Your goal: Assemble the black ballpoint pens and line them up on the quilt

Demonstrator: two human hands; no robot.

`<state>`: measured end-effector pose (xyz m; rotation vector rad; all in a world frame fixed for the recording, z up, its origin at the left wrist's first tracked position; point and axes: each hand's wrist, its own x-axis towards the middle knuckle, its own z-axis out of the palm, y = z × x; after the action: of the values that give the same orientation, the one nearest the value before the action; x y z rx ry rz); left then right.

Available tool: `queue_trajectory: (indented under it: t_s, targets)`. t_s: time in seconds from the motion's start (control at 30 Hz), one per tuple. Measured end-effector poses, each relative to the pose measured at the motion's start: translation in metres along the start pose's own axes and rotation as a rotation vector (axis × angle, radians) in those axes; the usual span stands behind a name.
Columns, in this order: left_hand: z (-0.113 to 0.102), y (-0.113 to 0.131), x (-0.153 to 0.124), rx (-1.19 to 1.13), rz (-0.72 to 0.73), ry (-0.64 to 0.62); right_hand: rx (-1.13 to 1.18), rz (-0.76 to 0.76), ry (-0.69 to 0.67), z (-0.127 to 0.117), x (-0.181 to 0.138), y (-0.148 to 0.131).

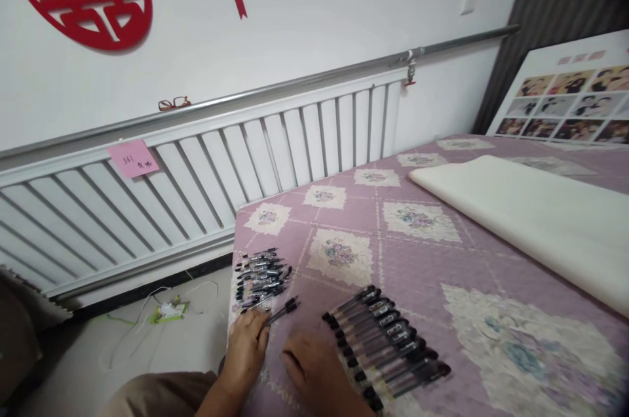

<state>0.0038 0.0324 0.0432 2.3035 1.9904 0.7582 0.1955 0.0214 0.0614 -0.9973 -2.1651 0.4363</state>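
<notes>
My left hand [248,341] is at the near left edge of the covered surface, its fingers closed around a few clear-barrelled pens [284,309] whose black ends stick out to the right. Just beyond it lies a loose pile of similar black-and-clear pens [261,276]. My right hand [312,361] is between the held pens and a second group, smeared by motion with its fingers seemingly curled; whether anything is in it cannot be made out. To its right, several pens [388,338] with black caps lie side by side in a slanting row.
A purple floral cloth [344,207] covers the surface. On it rests a folded cream sheet [531,207] at the right, with a photo board [570,92] behind. A white radiator [275,155] runs along the wall. A power strip [170,310] with cables lies on the floor, left.
</notes>
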Motion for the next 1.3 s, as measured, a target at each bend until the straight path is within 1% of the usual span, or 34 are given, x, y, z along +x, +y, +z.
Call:
queue_trajectory:
  t_s: [0.13,0.23,0.4,0.53,0.73,0.8,0.9,1.0,1.17,1.3]
  targets:
    - [-0.004,-0.001,-0.017,-0.059,0.041,0.002,-0.001,0.024,-0.046,-0.004,0.001,-0.002]
    - [-0.008,0.000,-0.027,-0.089,0.032,-0.022,0.025,0.048,-0.071,-0.009,0.002,-0.005]
    - [-0.013,0.002,-0.032,-0.146,0.004,-0.070,0.050,0.073,-0.083,-0.012,0.002,-0.005]
    - [-0.017,0.005,-0.021,-0.182,-0.032,-0.080,0.032,0.068,-0.087,-0.010,0.002,-0.004]
    - [-0.023,0.010,-0.003,-0.241,-0.102,-0.159,-0.018,0.051,-0.059,-0.013,0.003,-0.005]
    - [-0.022,0.008,0.001,-0.258,-0.124,-0.150,-0.016,0.052,-0.068,-0.015,0.004,-0.006]
    - [-0.020,0.001,0.007,-0.264,-0.153,-0.089,-0.007,0.056,-0.085,-0.015,0.003,-0.006]
    - [-0.017,-0.005,0.016,-0.224,-0.138,-0.063,0.009,0.054,-0.094,-0.012,0.003,-0.004]
    - [-0.013,-0.005,0.030,-0.137,-0.091,-0.110,0.014,0.051,-0.100,-0.005,0.001,-0.001]
    - [-0.010,-0.002,0.036,-0.090,-0.096,-0.118,0.005,0.060,-0.107,-0.004,0.001,-0.002]
